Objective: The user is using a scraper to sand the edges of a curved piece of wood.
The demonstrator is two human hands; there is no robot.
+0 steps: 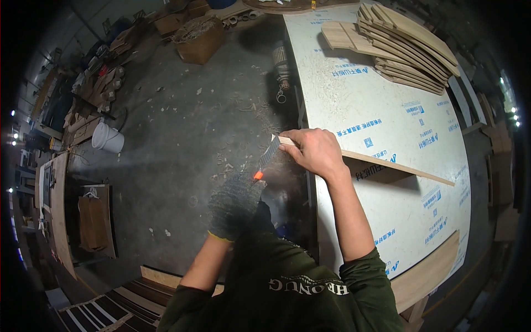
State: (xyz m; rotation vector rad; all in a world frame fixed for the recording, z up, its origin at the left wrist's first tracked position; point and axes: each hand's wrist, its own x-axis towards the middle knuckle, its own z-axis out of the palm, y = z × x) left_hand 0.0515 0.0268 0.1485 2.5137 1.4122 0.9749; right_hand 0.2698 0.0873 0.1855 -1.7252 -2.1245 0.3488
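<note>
My left hand [237, 198], in a dark grey knitted glove with a yellow cuff, is closed around a flat file-like tool [269, 155] with a grey ridged face and an orange part. The tool's far end meets the near-left end of a thin wooden panel [398, 166]. My bare right hand [316, 150] grips that end from above, thumb and fingers on either side. Mostly the panel's narrow long edge shows; its end sticks out past the table's left edge, and a dark shadow lies beneath it. The glove hides the tool's handle.
The white printed table [354, 116] carries a stack of curved wooden panels [406, 47] at the far right and another wooden board [428, 271] near me. Shavings litter the grey floor [182, 127]. A white bucket [108, 138] and a cardboard box [200, 41] stand left.
</note>
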